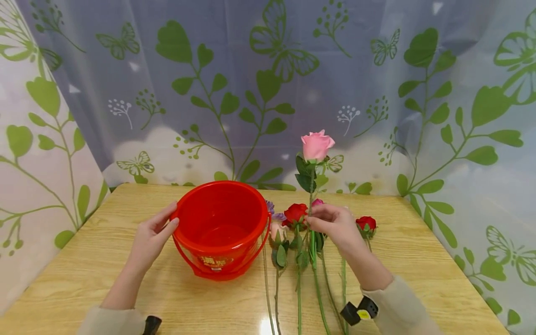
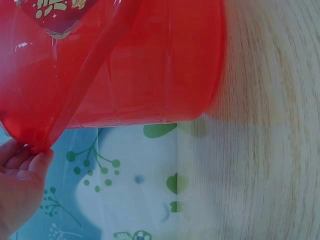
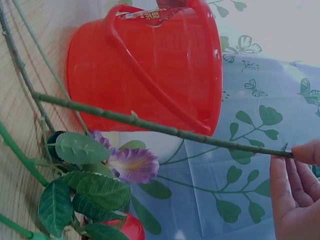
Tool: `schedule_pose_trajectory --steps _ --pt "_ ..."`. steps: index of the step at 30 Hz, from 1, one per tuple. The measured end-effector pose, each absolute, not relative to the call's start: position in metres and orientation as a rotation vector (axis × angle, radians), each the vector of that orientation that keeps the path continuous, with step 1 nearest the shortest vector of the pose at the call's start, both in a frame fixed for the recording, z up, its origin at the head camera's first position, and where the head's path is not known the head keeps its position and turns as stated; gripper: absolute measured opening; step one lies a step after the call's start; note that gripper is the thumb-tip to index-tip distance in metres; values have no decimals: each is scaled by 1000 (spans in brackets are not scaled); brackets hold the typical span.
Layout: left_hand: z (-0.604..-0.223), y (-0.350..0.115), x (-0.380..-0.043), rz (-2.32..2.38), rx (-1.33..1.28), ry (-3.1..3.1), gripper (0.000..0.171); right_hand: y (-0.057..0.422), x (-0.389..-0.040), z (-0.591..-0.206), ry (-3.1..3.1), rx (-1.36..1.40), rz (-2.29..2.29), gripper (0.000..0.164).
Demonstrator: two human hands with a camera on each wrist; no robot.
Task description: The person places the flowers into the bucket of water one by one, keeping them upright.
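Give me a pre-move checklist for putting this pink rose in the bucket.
1. Left hand holding the bucket at its rim: ok.
2. Right hand pinching the stem of the pink rose: ok.
3. Handle down, off the opening: ok.
4. Rose over the bucket: not ok; it is to the right of it.
5. Its lower stem end free of the other stems: cannot tell; they overlap in the right wrist view.

Label (image 2: pixel 60 14): on the bucket (image 2: pixel 150 65), cut off by the left wrist view's top edge
Purple flower (image 1: pixel 270 208): right of the bucket, partly behind it
Magenta bloom (image 1: pixel 318 202): right of the bucket, partly behind the right hand (image 1: pixel 335 228)
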State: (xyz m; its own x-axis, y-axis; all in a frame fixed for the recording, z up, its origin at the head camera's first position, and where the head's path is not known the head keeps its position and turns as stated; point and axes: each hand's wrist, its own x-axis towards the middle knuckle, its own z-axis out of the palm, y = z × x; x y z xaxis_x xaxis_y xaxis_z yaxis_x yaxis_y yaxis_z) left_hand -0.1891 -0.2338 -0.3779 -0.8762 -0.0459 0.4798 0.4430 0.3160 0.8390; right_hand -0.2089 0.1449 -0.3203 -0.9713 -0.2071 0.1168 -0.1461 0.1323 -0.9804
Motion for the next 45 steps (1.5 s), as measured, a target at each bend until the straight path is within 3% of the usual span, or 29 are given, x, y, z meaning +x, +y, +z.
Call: schedule_pose_trajectory --steps 15,31,39,45 --pt "-377 -234 -189 -1570 -340 -2193 40 138 -212 -308 2351 -396 -2074 20" --pt "-377 -234 -189 -1579 -331 -2189 41 136 -214 -273 2220 -509 -2349 5" --pt "-374 -232 -188 -1603 -324 -2177 39 134 -211 -250 2031 -519 -2598 17" --pt "-372 -232 -187 -1616 -320 -2169 40 130 -211 -233 1914 -575 -2732 10"
